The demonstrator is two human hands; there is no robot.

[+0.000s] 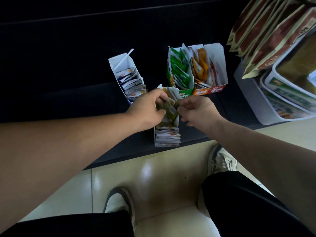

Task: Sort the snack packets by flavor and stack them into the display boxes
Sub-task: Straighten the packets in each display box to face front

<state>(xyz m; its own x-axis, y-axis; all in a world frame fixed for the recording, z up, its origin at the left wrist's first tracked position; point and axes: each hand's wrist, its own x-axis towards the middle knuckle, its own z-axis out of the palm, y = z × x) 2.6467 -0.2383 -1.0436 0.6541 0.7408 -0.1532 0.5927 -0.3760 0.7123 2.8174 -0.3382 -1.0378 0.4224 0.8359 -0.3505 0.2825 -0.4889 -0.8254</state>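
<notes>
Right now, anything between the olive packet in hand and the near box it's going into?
Nothing visible. Left hand and right hand both pinch the olive packet directly over the near box. The row of packets already in it fills its front end; the green box stands behind, off the path.

Head camera, wide-angle, faces forward-down, close above dark shelf and floor.
</notes>
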